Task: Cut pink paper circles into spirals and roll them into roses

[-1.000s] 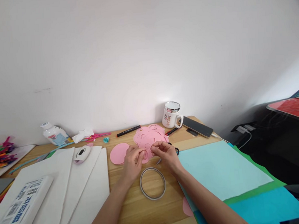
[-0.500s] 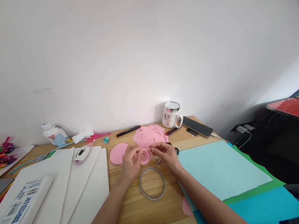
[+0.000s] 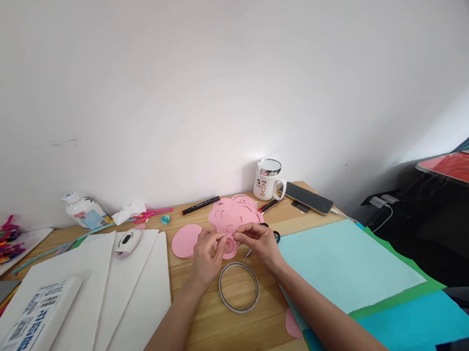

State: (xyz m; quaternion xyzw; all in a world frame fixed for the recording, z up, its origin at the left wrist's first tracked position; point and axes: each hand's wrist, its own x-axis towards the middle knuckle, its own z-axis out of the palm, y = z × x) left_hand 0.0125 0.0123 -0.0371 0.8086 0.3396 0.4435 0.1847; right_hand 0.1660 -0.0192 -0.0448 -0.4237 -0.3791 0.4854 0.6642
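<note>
Above the wooden desk, my left hand [image 3: 207,255] pinches the left end of a small piece of pink paper [image 3: 229,235]. My right hand [image 3: 261,242] is closed in a pinch at its right end, fingertips close to the left ones. Just under the hands lies a pink paper piece with a ring shape [image 3: 232,252], partly covered. Behind them is a heap of pink paper cutouts [image 3: 236,211]. A pink paper oval [image 3: 185,242] rests beside my left hand. Black-handled scissors [image 3: 277,236] are partly hidden by my right hand. Nearer me lies a thin grey tape ring [image 3: 258,296].
White sheets [image 3: 146,297] with a white box [image 3: 37,320] cover the left side. Light blue paper [image 3: 343,264] lies over green and blue sheets at right. A mug [image 3: 267,181], a phone [image 3: 307,197], a marker [image 3: 200,205] and a bottle [image 3: 86,211] stand or lie near the wall.
My fingertips have shifted slightly around the small pink paper, with the left ones a little nearer the right. The things on the desk stay where they were.
</note>
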